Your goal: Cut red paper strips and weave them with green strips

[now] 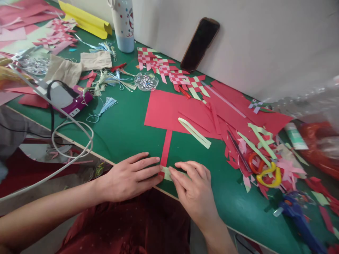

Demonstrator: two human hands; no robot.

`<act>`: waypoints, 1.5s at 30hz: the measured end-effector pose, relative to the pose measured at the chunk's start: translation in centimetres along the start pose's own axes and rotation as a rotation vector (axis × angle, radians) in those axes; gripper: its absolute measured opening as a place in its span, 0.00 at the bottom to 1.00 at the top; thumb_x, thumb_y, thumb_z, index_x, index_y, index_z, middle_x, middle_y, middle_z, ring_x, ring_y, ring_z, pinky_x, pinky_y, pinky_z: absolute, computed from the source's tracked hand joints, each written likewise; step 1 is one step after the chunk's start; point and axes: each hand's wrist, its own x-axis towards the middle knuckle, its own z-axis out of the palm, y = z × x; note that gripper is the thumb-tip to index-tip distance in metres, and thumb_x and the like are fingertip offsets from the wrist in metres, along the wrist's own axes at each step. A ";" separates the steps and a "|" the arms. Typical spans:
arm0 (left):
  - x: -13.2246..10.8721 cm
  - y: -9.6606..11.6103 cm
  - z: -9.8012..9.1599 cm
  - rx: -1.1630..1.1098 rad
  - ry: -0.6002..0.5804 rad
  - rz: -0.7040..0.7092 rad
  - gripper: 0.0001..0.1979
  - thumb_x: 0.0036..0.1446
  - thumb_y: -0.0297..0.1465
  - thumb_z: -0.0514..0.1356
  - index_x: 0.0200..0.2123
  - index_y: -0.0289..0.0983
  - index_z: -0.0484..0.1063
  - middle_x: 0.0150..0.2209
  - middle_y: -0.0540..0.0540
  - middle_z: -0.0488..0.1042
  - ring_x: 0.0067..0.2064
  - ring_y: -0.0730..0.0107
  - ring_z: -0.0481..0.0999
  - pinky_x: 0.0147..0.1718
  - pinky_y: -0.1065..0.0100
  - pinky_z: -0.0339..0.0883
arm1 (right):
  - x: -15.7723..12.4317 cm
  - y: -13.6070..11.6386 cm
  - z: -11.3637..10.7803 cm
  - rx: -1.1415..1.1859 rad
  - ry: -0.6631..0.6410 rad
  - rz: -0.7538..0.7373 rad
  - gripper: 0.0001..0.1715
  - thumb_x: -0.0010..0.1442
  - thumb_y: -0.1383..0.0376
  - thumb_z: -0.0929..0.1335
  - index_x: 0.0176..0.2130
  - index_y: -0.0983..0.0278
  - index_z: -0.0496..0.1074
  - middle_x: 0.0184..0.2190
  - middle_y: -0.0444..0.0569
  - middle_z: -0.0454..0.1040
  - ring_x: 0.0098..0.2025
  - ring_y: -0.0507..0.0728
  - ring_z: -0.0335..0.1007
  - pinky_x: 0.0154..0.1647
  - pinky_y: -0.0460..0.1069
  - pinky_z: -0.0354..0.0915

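My left hand (132, 176) lies flat at the near edge of the green table (124, 130), fingers stretched out, its fingertips pressing the lower end of a red paper strip (166, 148). My right hand (194, 188) rests just to the right, its fingertips pressing down a pale green paper strip (166, 173) that crosses the red one. The red strip runs up to a large red paper sheet (169, 111). Another folded pale green strip (194, 132) lies on that sheet.
Woven red, pink and green paper pieces (169, 70) lie near a phone (200, 44) leaning on the wall. Paper scraps and scissors (265, 173) are piled at the right beside a blue glue gun (296, 211). A purple device (70, 102), tassels (106, 104) and a bottle (124, 24) stand left.
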 end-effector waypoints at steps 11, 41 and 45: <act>1.1 0.0 -0.2 -0.072 -0.097 0.048 0.24 0.67 0.42 0.56 0.59 0.33 0.67 0.55 0.43 0.75 0.61 0.59 0.69 0.68 0.57 0.50 | 1.3 1.7 -1.5 0.023 -0.089 -0.029 0.12 0.67 0.64 0.66 0.47 0.58 0.78 0.43 0.48 0.79 0.47 0.59 0.70 0.50 0.57 0.63; 0.9 -0.3 0.6 -0.110 -0.082 0.042 0.26 0.63 0.42 0.61 0.58 0.32 0.67 0.54 0.41 0.73 0.63 0.54 0.66 0.64 0.54 0.57 | 12.8 3.1 0.7 0.084 -0.403 0.215 0.05 0.60 0.66 0.66 0.30 0.61 0.69 0.31 0.45 0.73 0.35 0.55 0.72 0.41 0.53 0.65; 1.0 -0.2 0.2 -0.114 -0.094 0.014 0.25 0.63 0.41 0.60 0.58 0.33 0.66 0.56 0.41 0.71 0.65 0.54 0.63 0.66 0.52 0.55 | 12.1 3.1 -0.2 0.139 -0.398 0.264 0.06 0.62 0.62 0.66 0.33 0.59 0.70 0.30 0.43 0.75 0.31 0.55 0.72 0.35 0.52 0.65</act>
